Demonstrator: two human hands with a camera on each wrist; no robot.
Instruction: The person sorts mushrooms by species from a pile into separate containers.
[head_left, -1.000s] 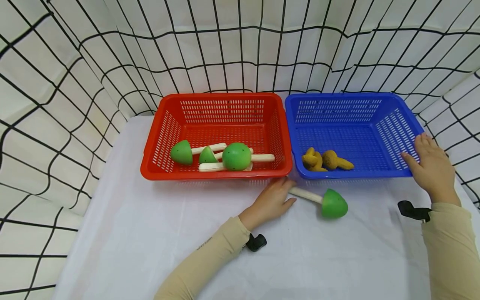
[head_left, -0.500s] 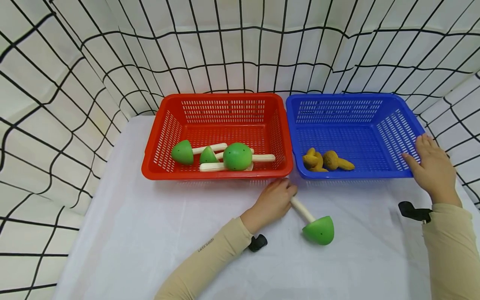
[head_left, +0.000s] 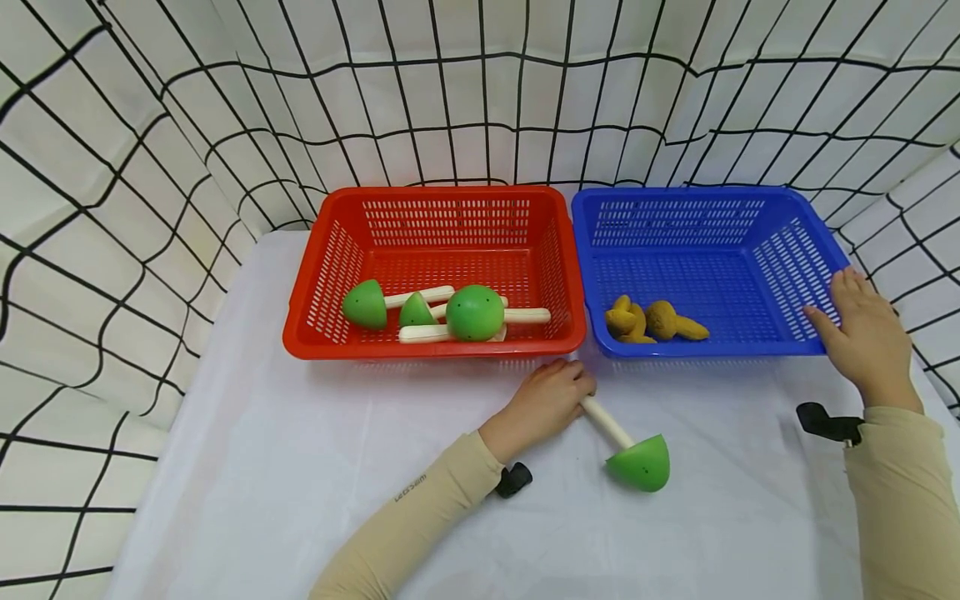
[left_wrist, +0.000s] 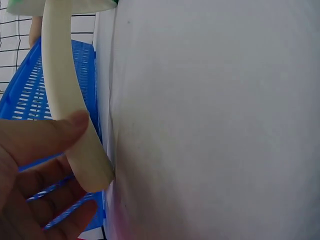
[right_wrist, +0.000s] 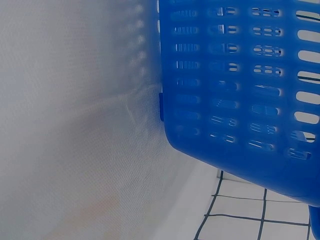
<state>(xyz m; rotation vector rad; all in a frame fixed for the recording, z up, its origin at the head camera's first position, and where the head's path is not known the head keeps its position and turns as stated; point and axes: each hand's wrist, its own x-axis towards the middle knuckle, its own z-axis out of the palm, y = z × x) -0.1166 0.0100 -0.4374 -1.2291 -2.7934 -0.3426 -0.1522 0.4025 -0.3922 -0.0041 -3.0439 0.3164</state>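
Note:
My left hand [head_left: 542, 407] pinches the end of the pale stem of a green-capped toy mushroom [head_left: 641, 462] in front of the baskets. In the head view its cap points toward the near right. The left wrist view shows my thumb [left_wrist: 75, 125] across the stem [left_wrist: 62, 65], with fingers curled behind it. My right hand [head_left: 870, 337] rests on the right rim of the blue basket [head_left: 697, 350], its fingers extended; the right wrist view shows that basket's slotted wall [right_wrist: 240, 100] but no hand.
A red basket [head_left: 435, 348] stands left of the blue one, holding several green-capped toy mushrooms [head_left: 475, 313]. Small yellow-brown mushroom-like pieces [head_left: 662, 320] lie at the near left of the blue basket. Black-lined white netting [head_left: 480, 100] rises behind and at both sides of the white-covered table [head_left: 300, 467].
The mushroom's cap has swung toward the table's near edge and slightly left. My left fingers have curled onto its stem. My right hand has stayed on the blue rim.

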